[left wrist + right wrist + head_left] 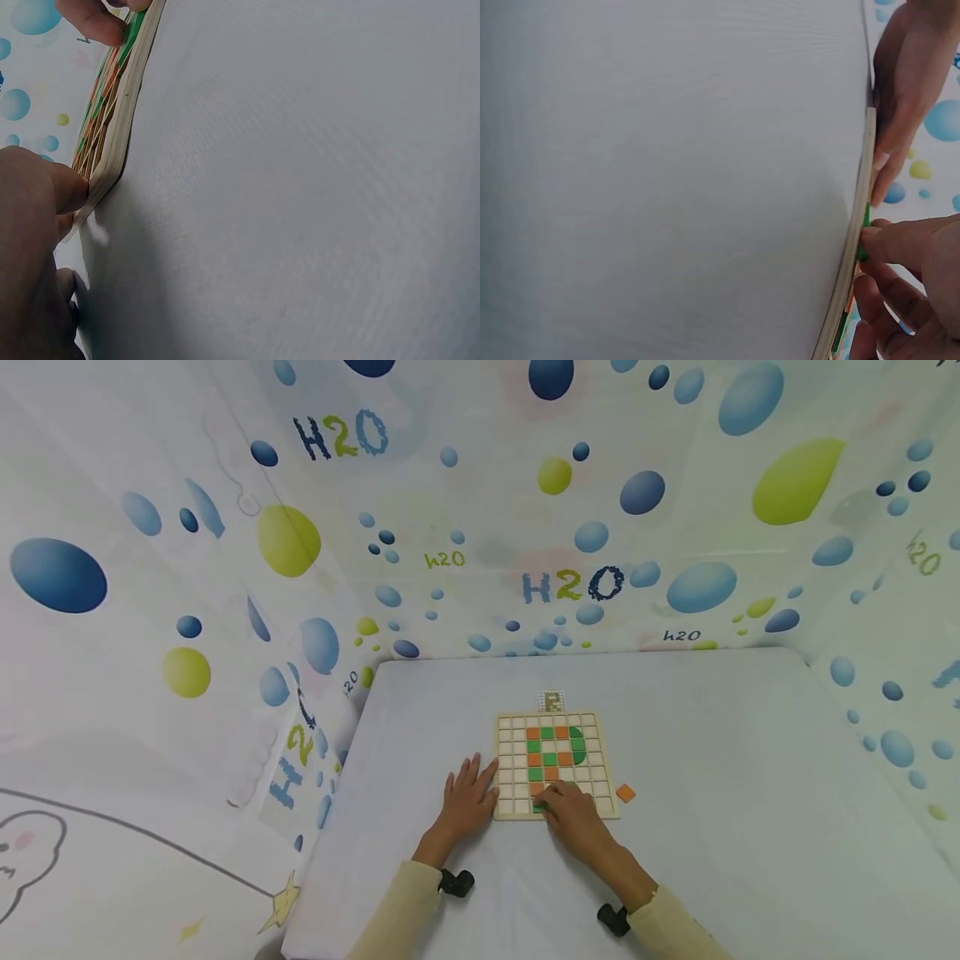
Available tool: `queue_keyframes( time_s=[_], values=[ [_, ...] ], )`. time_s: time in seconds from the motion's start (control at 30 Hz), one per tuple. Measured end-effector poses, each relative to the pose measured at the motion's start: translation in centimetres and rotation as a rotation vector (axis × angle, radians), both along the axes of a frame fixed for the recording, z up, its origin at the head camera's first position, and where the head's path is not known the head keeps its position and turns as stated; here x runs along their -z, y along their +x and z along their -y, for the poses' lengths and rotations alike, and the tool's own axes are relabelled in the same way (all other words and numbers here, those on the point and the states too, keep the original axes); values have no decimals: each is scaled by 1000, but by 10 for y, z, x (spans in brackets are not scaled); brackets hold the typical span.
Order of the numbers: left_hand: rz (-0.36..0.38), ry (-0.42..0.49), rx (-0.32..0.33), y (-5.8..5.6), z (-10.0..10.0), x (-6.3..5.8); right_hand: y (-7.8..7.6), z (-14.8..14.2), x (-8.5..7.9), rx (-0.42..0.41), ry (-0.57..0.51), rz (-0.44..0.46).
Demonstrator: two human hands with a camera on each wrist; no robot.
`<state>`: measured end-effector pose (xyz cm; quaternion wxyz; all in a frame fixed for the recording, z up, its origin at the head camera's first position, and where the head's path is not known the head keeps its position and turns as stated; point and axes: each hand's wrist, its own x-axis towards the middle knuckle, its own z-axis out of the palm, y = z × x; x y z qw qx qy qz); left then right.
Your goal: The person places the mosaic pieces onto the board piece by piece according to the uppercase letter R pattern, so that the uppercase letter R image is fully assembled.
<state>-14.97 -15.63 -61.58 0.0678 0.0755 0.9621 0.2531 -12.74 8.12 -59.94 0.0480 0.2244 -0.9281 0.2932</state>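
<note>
A square wooden grid board (502, 816) lies on the white table, with green and orange tiles set in several of its cells. Their pattern has a rounded green edge on the right. My left hand (470, 797) lies with fingers spread at the board's left side, its thumb touching the rim (127, 112) in the left wrist view. Over the board's near edge, my right hand (576, 818) pinches a green tile (537, 808) at the bottom row. The right wrist view shows thumb and fingertips at that green tile (864, 251); part of the pattern is hidden beneath the hand.
One loose orange tile (626, 793) rests on the table just right of the board. A small pattern card (552, 701) lies beyond the far rim. White cloth (712, 760) covers the table, and printed curtains (480, 510) stand behind and at the sides.
</note>
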Motion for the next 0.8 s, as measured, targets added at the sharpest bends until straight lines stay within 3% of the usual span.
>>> queue_keyframes(
  time_s=[0.27, 0.47, 0.67, 0.8],
  values=[
    [-8, 3, -5, 0, -1, -2, 0, 0, -2, -23, -85, 28],
    [25, -8, -5, 0, -2, -3, -1, 0, -3, 6, -36, 28],
    [11, -3, -2, 1, -2, -6, 1, -1, -5, 23, -35, 36],
    [9, -12, 0, 0, -2, -5, 2, -10, -4, 25, 39, -20]
  ],
)
